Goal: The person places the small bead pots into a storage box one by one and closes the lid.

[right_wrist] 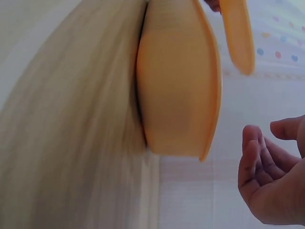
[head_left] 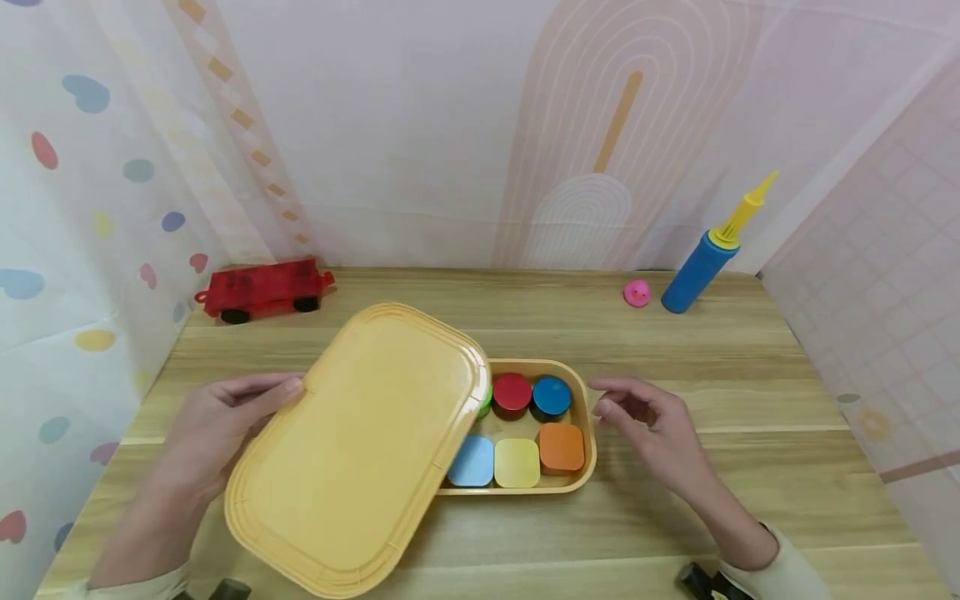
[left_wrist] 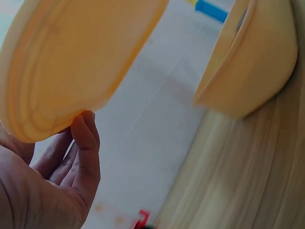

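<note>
My left hand [head_left: 217, 429] grips the edge of a yellow plastic lid [head_left: 360, 450], thumb on top, and holds it tilted above the table. Partly behind the lid stands a yellow box [head_left: 591, 450] on the table. Inside the box are round pieces in red [head_left: 513, 395], blue [head_left: 552, 396] and green, plus rounded square ones in light blue [head_left: 472, 462], yellow [head_left: 517, 463] and orange [head_left: 561, 447]. The lid hides the box's left part. Just right of the box hovers my right hand [head_left: 652, 429], its fingers loosely bent with nothing between them.
At the back left of the wooden table [head_left: 675, 533] sits a red toy wagon [head_left: 262, 289]. Toward the back right are a small pink toy [head_left: 637, 292] and a blue pump with a yellow nozzle [head_left: 701, 271]. Patterned cloth [head_left: 420, 133] lines the sides and back.
</note>
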The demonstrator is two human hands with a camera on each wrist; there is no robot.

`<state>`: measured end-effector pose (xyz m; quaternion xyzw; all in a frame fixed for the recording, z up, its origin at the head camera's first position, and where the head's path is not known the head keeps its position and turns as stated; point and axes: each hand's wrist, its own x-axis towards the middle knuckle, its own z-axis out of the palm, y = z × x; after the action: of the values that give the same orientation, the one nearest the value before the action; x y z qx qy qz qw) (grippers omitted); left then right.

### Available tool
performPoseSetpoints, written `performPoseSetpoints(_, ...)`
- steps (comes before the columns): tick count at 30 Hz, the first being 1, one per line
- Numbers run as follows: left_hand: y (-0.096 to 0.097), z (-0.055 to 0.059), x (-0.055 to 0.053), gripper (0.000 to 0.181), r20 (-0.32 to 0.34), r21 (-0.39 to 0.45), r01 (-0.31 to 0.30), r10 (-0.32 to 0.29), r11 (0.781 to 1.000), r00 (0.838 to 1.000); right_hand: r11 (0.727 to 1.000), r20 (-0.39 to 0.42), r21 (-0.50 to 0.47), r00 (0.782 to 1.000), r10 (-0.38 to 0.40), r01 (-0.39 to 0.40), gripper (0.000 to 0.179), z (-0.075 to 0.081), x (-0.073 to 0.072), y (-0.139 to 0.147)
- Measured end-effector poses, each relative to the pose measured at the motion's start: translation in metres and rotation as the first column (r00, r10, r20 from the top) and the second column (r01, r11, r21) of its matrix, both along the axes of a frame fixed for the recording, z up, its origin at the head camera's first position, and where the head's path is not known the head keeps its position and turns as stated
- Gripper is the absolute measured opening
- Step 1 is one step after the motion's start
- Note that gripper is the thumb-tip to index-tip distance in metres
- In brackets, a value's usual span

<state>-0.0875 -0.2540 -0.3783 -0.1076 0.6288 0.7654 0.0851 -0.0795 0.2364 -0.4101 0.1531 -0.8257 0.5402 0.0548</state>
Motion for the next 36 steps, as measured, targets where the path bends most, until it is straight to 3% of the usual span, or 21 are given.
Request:
performPoseSetpoints(4, 0.028, 0.0, -0.006, 0.025, 0.049, -0.083, 0.106, -0.103, 0.991, 0.993, 0.994, 0.088, -0.054, 0.991, 0.096, -0.092, 0.026, 0.004, -0.003, -0.008)
performPoseSetpoints(9, 0.057, 0.0, -0.013, 0.015, 0.044, -0.198, 0.236, -0.232, 0.951, 0.972, 0.976, 0.181, -0.119, 0.963, 0.2, -0.181, 0.032, 0.008, -0.008, -0.019)
performPoseSetpoints(12, 0.07, 0.002, -0.016, 0.012, 0.013, -0.244, 0.292, -0.298, 0.925, 0.955, 0.973, 0.22, -0.131, 0.951, 0.215, -0.19, 0.033, 0.011, -0.008, -0.024)
performPoseSetpoints(17, 0.087, 0.004, -0.018, 0.025, -0.003, -0.268, 0.36, -0.374, 0.894, 0.927, 0.976, 0.3, -0.153, 0.934, 0.193, -0.153, 0.033, 0.015, -0.008, -0.028)
performPoseSetpoints(21, 0.094, 0.004, -0.018, 0.027, -0.004, -0.249, 0.39, -0.403, 0.887, 0.915, 0.975, 0.374, -0.188, 0.91, 0.18, -0.115, 0.034, 0.018, -0.007, -0.028)
performPoseSetpoints(26, 0.097, 0.002, -0.017, 0.028, 0.01, -0.234, 0.402, -0.411, 0.885, 0.912, 0.969, 0.414, -0.224, 0.889, 0.195, -0.108, 0.035, 0.018, -0.005, -0.027)
performPoseSetpoints(31, 0.096, -0.001, -0.017, 0.034, 0.02, -0.258, 0.421, -0.43, 0.87, 0.902, 0.966, 0.39, -0.233, 0.899, 0.198, -0.112, 0.035, 0.016, -0.003, -0.025)
performPoseSetpoints(36, 0.089, -0.002, -0.015, 0.044, -0.027, -0.331, 0.434, -0.468, 0.838, 0.883, 0.971, 0.378, -0.234, 0.915, 0.143, -0.056, 0.037, 0.015, -0.001, -0.021)
